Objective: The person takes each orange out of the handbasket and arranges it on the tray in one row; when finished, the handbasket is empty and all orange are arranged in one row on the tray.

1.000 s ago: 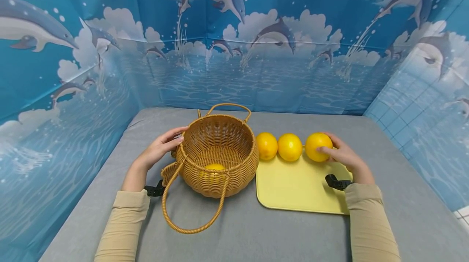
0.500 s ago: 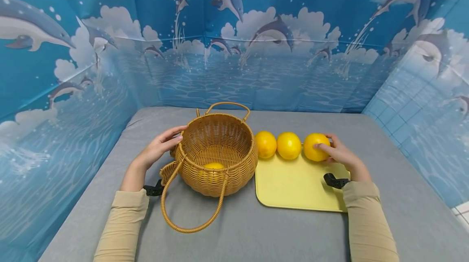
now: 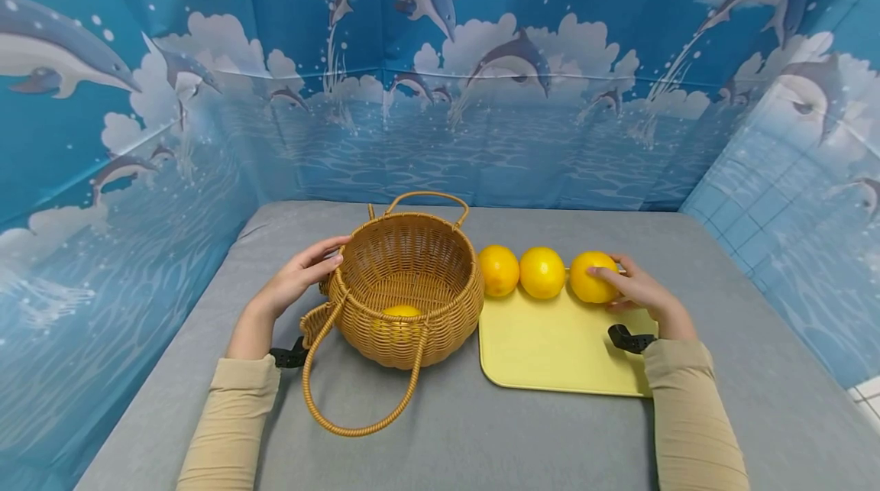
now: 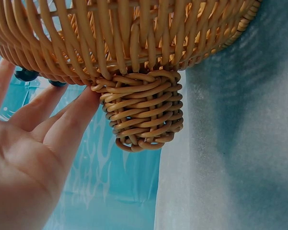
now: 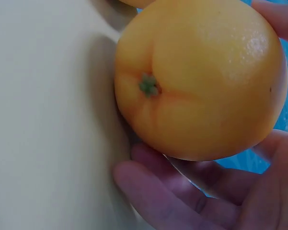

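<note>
My left hand (image 3: 297, 277) rests on the left rim of a round wicker basket (image 3: 450, 334), its fingers fairly straight along the wall. The left wrist view shows those fingers against the weave, beside a small woven projection (image 4: 144, 112). Inside the basket lies one yellow-orange fruit (image 3: 402, 311), partly hidden by the near wall. My right hand (image 3: 639, 286) holds an orange (image 3: 593, 277) at the back of a yellow tray (image 3: 564, 346), thumb on top and fingers round its right side. A green stem end shows on this orange (image 5: 201, 81) close against the tray surface, with the lower fingers spread underneath.
Two more oranges, a middle one (image 3: 542, 273) and a left one (image 3: 499, 271), sit in line along the tray's back edge. One basket handle (image 3: 357, 431) droops onto the grey tabletop (image 3: 495, 445); the other handle (image 3: 429, 194) stands up behind. Dolphin-print curtains (image 3: 385, 147) enclose the table.
The orange in my right hand has dipped slightly toward the tray, and that hand's lower fingers have spread a little. My left hand stays on the basket rim.
</note>
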Available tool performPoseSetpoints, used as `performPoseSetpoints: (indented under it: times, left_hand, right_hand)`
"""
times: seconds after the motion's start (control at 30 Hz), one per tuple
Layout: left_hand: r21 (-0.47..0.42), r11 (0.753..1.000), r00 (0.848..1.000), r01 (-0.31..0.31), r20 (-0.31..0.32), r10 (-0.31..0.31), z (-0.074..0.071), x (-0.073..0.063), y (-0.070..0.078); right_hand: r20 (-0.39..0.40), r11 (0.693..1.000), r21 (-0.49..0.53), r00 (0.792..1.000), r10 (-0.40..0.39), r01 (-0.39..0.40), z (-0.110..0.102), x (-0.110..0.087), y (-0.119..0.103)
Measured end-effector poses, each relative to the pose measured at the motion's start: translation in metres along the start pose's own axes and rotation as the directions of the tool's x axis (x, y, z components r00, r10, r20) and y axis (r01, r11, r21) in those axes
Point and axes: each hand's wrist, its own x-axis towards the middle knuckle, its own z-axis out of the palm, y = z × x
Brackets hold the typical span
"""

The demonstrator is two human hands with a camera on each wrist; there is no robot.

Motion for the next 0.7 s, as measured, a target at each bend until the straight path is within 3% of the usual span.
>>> performPoseSetpoints:
  times: [0.7]
  left_hand:
    - [0.003, 1.000, 1.000, -0.008, 0.004, 0.008, -0.0002, -0.0001, -0.0008]
  right_hand:
    - [-0.012, 0.998, 0.026, 0.999, -0.049, 0.049, 0.0005, 0.0055, 0.0034]
